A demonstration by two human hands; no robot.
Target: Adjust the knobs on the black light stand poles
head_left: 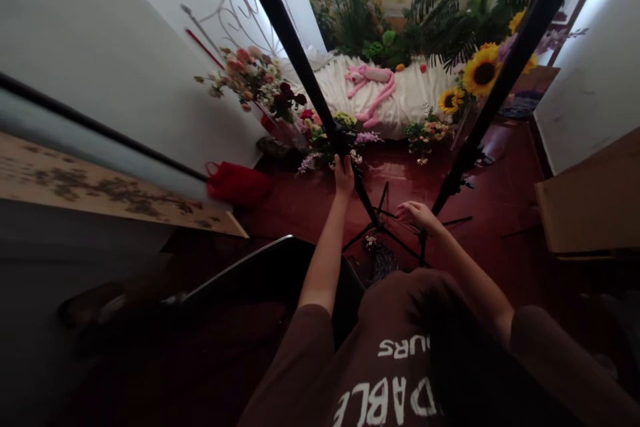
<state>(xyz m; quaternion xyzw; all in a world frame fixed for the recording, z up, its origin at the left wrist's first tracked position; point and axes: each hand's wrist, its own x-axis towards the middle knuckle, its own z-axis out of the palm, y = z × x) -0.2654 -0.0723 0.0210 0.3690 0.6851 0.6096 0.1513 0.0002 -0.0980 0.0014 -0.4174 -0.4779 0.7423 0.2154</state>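
Observation:
Two tall black tripod stands rise on either side of the view, their legs spread on the red floor. On the left stand (303,70), my left hand (344,177) grips the pole just below a dark joint. My right hand (417,213) hovers beside the lower part of the right stand (480,120), palm down, with its fingers stretched out and nothing in them. Dark knobs stick out from the right pole above that hand. The tops of both stands lie outside the view.
Beyond the stands, a pink plush toy (377,75) lies on a white draped bed (415,97), with flowers and sunflowers (483,70) around it. A red bag (240,185) and a long painted panel (100,183) are on the left. A cardboard-coloured board (590,197) stands right.

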